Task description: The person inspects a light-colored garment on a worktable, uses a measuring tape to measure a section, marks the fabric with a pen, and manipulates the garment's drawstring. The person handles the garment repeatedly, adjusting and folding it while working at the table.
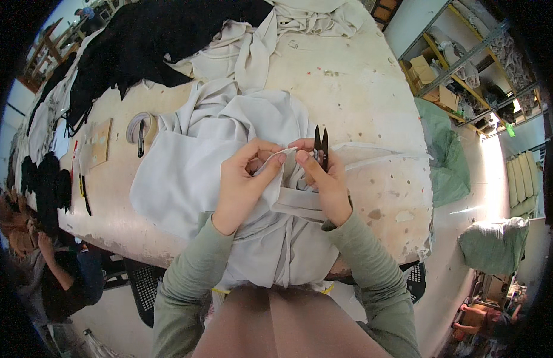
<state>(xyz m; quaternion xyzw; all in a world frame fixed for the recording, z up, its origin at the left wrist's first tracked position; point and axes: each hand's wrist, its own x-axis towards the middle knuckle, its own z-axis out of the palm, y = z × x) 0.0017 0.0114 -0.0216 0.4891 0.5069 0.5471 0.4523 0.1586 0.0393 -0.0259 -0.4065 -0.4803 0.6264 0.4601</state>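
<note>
A pile of pale grey fabric point(184, 176) lies on the table in front of me and hangs over the near edge toward my lap. My left hand point(243, 185) is closed, pinching an edge of this fabric between thumb and fingers. Close beside it, my right hand point(331, 190) has thumb and forefinger at the same raised edge. Tucked in that right hand are black thread snips point(321, 145), their two pointed blades upward and slightly apart. The snips' handles are hidden by the fingers.
Left of the fabric are a tape roll point(133, 128), a black marker point(141, 143) and a cutter knife point(84, 194). Black fabric point(151, 39) is heaped at the far left. Another person point(64, 268) is at the left edge. Shelves point(455, 65) and green sacks point(494, 243) stand at right.
</note>
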